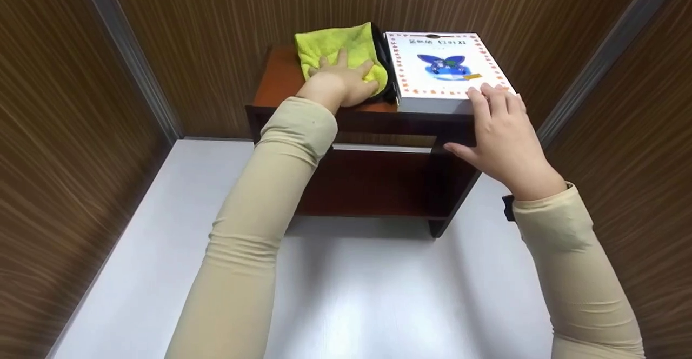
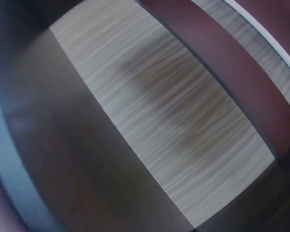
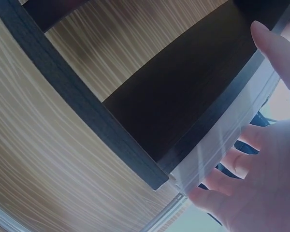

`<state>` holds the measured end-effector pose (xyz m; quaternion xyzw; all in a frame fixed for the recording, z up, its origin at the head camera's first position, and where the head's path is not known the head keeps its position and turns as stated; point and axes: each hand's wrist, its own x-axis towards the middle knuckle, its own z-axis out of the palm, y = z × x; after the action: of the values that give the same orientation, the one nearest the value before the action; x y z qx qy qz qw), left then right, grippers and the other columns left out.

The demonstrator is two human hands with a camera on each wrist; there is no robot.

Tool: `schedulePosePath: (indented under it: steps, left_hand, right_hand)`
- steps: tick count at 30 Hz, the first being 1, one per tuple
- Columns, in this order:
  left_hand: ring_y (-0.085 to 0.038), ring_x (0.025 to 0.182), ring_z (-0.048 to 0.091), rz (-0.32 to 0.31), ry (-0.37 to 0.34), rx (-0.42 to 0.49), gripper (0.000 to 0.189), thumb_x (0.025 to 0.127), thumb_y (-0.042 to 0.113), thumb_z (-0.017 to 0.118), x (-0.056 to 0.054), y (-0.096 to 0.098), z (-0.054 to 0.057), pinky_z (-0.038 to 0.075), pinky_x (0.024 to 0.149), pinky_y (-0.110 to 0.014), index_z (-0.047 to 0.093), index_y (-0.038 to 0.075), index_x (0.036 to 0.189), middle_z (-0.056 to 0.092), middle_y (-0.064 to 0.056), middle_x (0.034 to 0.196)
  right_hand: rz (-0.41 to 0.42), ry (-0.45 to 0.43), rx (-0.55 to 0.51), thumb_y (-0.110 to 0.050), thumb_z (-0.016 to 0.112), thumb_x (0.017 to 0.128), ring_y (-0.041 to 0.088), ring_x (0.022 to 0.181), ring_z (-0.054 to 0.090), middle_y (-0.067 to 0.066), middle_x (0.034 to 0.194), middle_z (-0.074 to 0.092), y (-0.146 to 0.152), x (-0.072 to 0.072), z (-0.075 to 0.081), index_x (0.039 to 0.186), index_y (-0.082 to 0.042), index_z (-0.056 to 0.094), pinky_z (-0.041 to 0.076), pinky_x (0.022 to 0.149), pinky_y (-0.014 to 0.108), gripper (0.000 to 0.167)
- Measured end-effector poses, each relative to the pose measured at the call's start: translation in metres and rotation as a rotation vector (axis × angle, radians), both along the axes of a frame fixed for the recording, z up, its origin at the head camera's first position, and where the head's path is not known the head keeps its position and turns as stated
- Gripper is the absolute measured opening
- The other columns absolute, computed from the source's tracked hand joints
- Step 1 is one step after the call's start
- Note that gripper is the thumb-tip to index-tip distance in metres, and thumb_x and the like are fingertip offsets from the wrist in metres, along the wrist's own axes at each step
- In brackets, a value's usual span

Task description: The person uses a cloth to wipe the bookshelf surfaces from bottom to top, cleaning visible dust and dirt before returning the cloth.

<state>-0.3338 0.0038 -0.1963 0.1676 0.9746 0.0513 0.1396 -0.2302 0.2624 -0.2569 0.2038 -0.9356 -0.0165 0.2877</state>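
Observation:
My left hand (image 1: 341, 82) lies with fingers spread on a yellow-green cloth (image 1: 338, 40) with a dark edge. The cloth rests on the reddish-brown top of a small wooden table (image 1: 275, 80). Beside it on the right lies a thick white book (image 1: 408, 80) with a blue picture and an orange-red patterned border. At the book's near right corner, my right hand (image 1: 505, 137) touches the cover with its fingertips, thumb held apart. In the right wrist view, its fingers (image 3: 222, 181) reach past the book's page edge (image 3: 208, 147). The left wrist view shows the table's underside, without the hand.
A lower shelf (image 1: 373, 183) spans the table legs above a white floor (image 1: 346, 294). Wood-grain panels enclose the table, with the back panel (image 1: 216, 51) right behind it. Metal strips (image 1: 132, 56) run along the corners.

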Motion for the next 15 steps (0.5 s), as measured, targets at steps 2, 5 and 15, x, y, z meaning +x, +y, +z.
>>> schedulePosePath:
  steps: [2, 5, 15]
  left_hand:
    - [-0.05, 0.134, -0.01, -0.002, 0.022, 0.007, 0.061, 0.093, 0.057, 0.014, 0.003, -0.001, -0.002, 0.003, 0.103, -0.065, -0.004, 0.038, 0.148, -0.02, -0.015, 0.152]
    - [-0.05, 0.134, -0.008, -0.009, 0.061, 0.009, 0.061, 0.093, 0.057, 0.014, 0.01, -0.004, -0.005, 0.004, 0.104, -0.065, -0.002, 0.037, 0.149, -0.018, -0.015, 0.152]
    - [-0.051, 0.134, 0.002, -0.078, 0.126, 0.005, 0.061, 0.094, 0.056, 0.019, 0.042, -0.015, -0.011, 0.011, 0.102, -0.066, 0.007, 0.035, 0.15, -0.008, -0.016, 0.154]
  right_hand:
    - [-0.004, 0.003, 0.001, -0.037, 0.079, 0.07, 0.051, 0.115, 0.034, 0.034, 0.126, 0.037, 0.001, -0.001, 0.0, 0.131, 0.012, 0.034, 0.026, 0.099, 0.056, 0.089]
    - [-0.003, 0.015, 0.001, -0.037, 0.079, 0.07, 0.051, 0.114, 0.034, 0.035, 0.125, 0.038, 0.001, -0.003, -0.001, 0.13, 0.012, 0.035, 0.026, 0.098, 0.056, 0.089]
    - [-0.004, 0.051, -0.009, -0.037, 0.08, 0.068, 0.052, 0.112, 0.035, 0.035, 0.124, 0.039, 0.003, -0.005, -0.007, 0.13, 0.013, 0.036, 0.027, 0.098, 0.056, 0.091]
